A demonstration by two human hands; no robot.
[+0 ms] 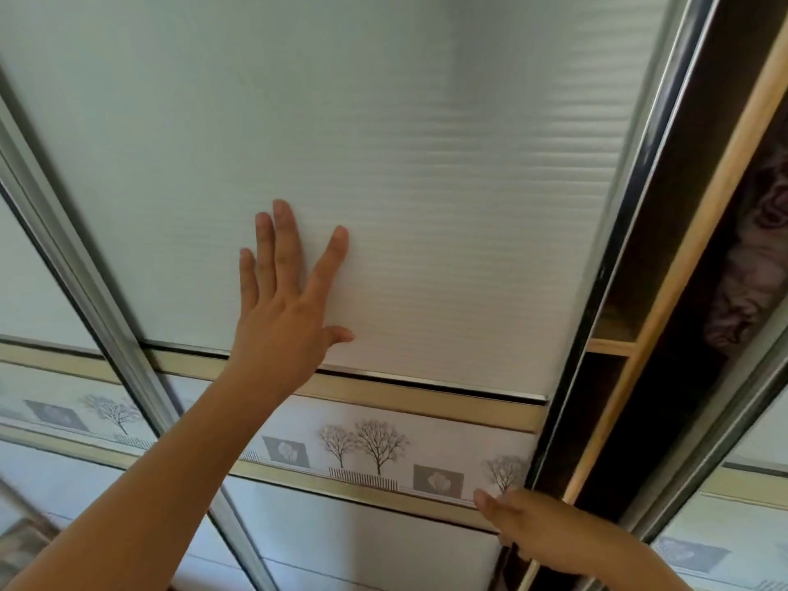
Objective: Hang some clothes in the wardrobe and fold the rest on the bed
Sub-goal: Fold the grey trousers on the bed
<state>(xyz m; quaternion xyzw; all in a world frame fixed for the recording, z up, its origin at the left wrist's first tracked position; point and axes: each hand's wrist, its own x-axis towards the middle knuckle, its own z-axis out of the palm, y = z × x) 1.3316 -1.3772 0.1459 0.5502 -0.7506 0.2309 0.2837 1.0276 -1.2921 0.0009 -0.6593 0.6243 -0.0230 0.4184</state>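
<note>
The sliding door (426, 164) of the wardrobe fills the view, its long edge running from 1 o'clock down to 5 o'clock. Past that edge, toward 3 o'clock, the dark opening (682, 266) shows bunched fabric (754, 266). The left hand (285, 309) presses flat at centre, fingers spread, grasping nothing. The right hand (537, 531), at 5 o'clock and nearer the opening, appears hooked round the door's edge.
</note>
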